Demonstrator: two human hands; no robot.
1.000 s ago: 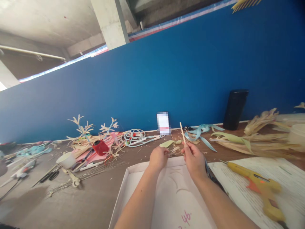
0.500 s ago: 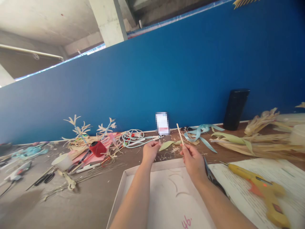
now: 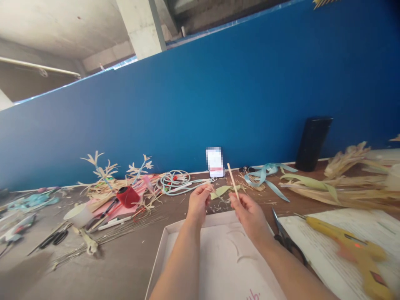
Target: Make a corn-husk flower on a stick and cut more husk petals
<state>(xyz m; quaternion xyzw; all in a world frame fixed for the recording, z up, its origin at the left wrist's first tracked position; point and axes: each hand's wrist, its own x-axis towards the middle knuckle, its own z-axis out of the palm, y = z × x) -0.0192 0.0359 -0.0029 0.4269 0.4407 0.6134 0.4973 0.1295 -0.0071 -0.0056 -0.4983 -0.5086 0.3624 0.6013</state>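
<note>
My right hand [image 3: 248,214] is closed in a pinch on a thin pale wooden stick [image 3: 232,180] that points up and slightly left. My left hand [image 3: 198,203] is closed too, its fingertips pinching a small pale straw piece [image 3: 210,190] I can barely make out. Both hands hover above the far edge of a shallow white tray [image 3: 170,243], which has a few curved pale strips [image 3: 237,250] lying in it. A green leaf-shaped husk piece [image 3: 220,191] lies on the table just beyond the hands.
Scissors [image 3: 286,239] lie right of the tray. A yellow glue gun [image 3: 350,248] rests on printed paper. Dried corn husks [image 3: 340,187], light blue ribbon [image 3: 265,173], a black cylinder [image 3: 311,143], cables [image 3: 176,181], a red thread spool [image 3: 127,196], a white cup [image 3: 78,216] and husk flowers [image 3: 103,171] crowd the table before a blue wall.
My left hand rose from the tray edge and its fingers now pinch near the stick. My right hand with the stick shifted slightly left.
</note>
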